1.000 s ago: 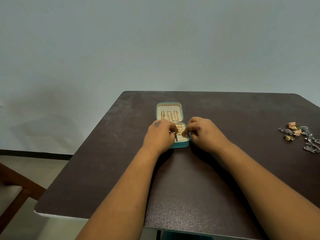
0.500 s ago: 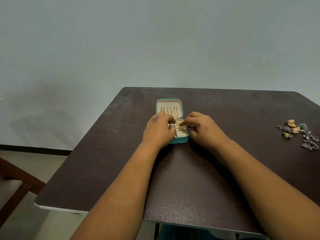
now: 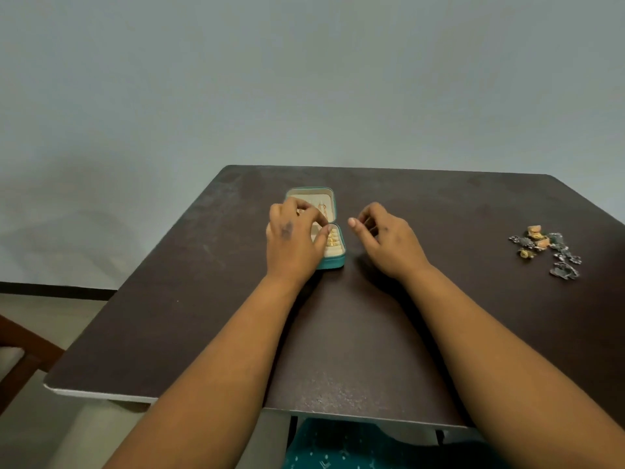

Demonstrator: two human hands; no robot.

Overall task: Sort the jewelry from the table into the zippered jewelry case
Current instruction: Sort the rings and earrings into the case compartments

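Gold pieces already in open jewelry case (image 3: pixel 333 262); loose pile (image 3: pixel 548 250) left on tabletop (image 3: pixel 372 333). Left hand (image 3: pixel 294 242) over case, grip unclear; right hand (image 3: pixel 385 238) loosely curled, empty.

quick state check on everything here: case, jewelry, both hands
teal zippered jewelry case: open, lid flat on the table
gold rings: seated in the case
silver and gold jewelry pile: loose on the dark table
left hand: over the case
right hand: beside the case, empty
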